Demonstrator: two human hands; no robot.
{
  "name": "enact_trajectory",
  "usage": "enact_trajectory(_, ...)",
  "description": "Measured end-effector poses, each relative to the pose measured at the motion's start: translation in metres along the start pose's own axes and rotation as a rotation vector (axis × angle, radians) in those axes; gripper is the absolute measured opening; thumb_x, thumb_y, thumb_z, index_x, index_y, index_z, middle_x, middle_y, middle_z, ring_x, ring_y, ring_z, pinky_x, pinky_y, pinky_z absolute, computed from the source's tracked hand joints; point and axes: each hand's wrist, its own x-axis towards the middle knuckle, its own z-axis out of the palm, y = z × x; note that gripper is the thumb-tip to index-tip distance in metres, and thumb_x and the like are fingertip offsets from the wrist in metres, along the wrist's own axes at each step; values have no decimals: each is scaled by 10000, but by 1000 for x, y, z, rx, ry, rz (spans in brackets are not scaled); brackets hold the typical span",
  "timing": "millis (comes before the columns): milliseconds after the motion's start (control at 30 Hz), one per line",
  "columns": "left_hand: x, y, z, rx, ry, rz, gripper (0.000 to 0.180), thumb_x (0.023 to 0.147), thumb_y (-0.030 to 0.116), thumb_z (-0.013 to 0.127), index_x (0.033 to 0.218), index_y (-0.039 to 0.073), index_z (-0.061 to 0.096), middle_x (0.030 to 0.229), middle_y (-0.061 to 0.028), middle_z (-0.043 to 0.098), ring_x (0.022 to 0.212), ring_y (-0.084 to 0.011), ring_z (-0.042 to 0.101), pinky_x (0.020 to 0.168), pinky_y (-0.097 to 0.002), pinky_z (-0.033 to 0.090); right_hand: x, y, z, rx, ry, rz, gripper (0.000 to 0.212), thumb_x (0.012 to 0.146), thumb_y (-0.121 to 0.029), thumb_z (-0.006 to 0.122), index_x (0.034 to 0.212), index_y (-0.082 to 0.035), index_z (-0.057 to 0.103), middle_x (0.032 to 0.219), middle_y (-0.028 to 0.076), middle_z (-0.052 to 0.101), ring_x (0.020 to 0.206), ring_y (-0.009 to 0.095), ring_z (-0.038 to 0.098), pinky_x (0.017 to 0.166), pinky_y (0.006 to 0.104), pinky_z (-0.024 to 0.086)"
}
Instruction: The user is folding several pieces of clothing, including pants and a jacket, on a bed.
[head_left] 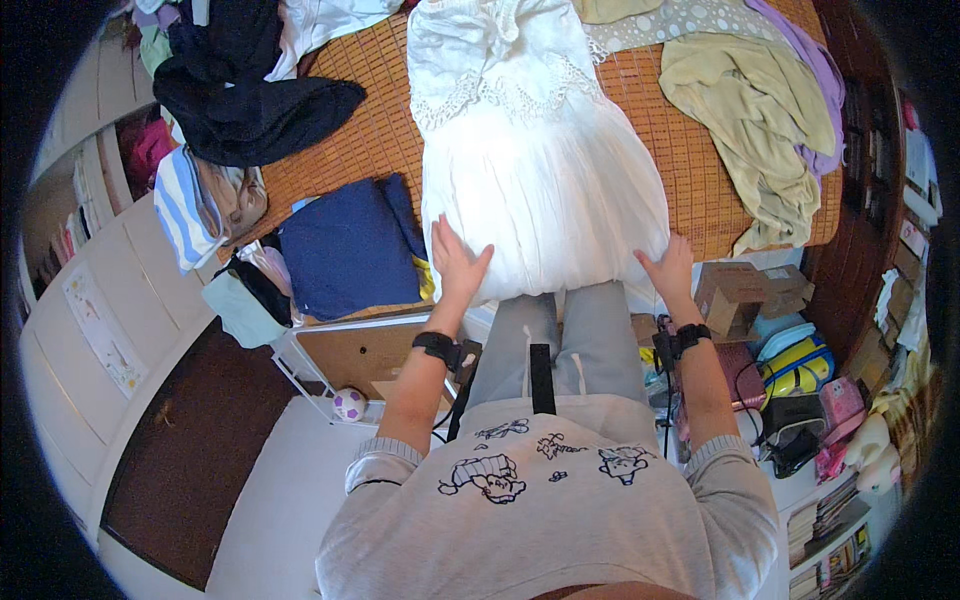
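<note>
A white dress (535, 190) with lace trim lies spread on a woven brown mat (385, 140), its skirt hem at the near edge in front of me. My left hand (457, 262) rests at the skirt's near left corner, thumb spread away from the fingers. At the near right corner, my right hand (670, 268) touches the skirt's side, also with thumb and fingers apart. Neither hand is closed around the cloth. Close to my left hand sits a folded navy garment (350, 250).
Black clothing (235, 110) and a blue-and-white striped cloth (190, 205) lie at the left. On the right are a crumpled yellow-green garment (745, 110) and a purple cloth (825, 110). Cardboard boxes (735, 295), bags and a small ball (349, 404) are below the mat's level.
</note>
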Motion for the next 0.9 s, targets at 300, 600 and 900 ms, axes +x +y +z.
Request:
enact_trajectory(300,-49,-41,20,-121,153,-146,980,620,240,739,1331,-25,119,1288,-310,250,1219,-406,236,1008,-424,212,-44,14,28,520,-105,373,495,693,-395,698,886,41,566,856,176,602,805,263,567,699,324,445)
enact_trajectory(600,-66,-61,28,-32,24,-95,709,622,189,675,1201,-49,341,1081,-235,431,1017,-389,386,902,-441,302,-56,26,75,857,-305,279,508,712,-381,688,994,28,584,959,115,610,886,162,555,786,301,434)
enact_trajectory(900,-66,-16,35,-103,-199,57,492,700,162,582,1111,-38,400,1018,-266,479,982,-409,435,861,-453,350,-54,-12,90,444,-332,-157,461,754,-322,625,1088,-15,541,1030,135,587,957,232,552,825,327,430)
